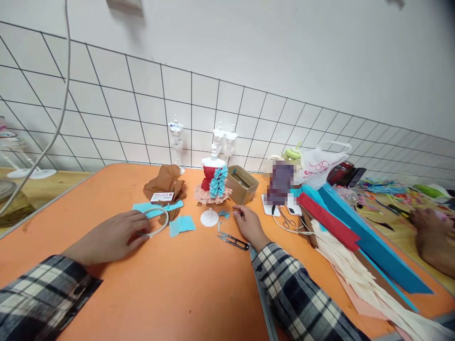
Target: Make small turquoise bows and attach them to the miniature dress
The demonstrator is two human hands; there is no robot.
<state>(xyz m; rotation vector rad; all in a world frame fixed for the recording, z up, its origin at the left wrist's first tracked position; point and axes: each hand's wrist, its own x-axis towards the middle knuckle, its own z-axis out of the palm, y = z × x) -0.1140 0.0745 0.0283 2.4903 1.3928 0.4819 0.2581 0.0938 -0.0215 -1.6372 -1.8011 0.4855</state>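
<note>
The thumb and fingers of my left hand [117,234] are closed on the rim of a white ring [159,232], which looks like a tape roll. It overlaps light-blue paper [145,208]; another blue piece [182,225] lies to its right. My right hand [250,226] rests on the orange table, fingers loosely bent and slightly apart, with nothing visible in them. A small blue ruffled scrap [224,214] lies just left of its fingertips, and thread snips [232,240] lie below. Beyond stands a small white dress form [209,218] in a red bodice [208,179], blue ruffles [218,182] and peach skirt [202,195].
Brown crumpled paper [161,182] and a cardboard box [245,184] flank the dress form. Scissors [286,220], a red paper roll [330,221] and cream paper strips [351,265] lie right. Bare mannequins [176,135] stand behind. Another person's hand [432,225] is far right.
</note>
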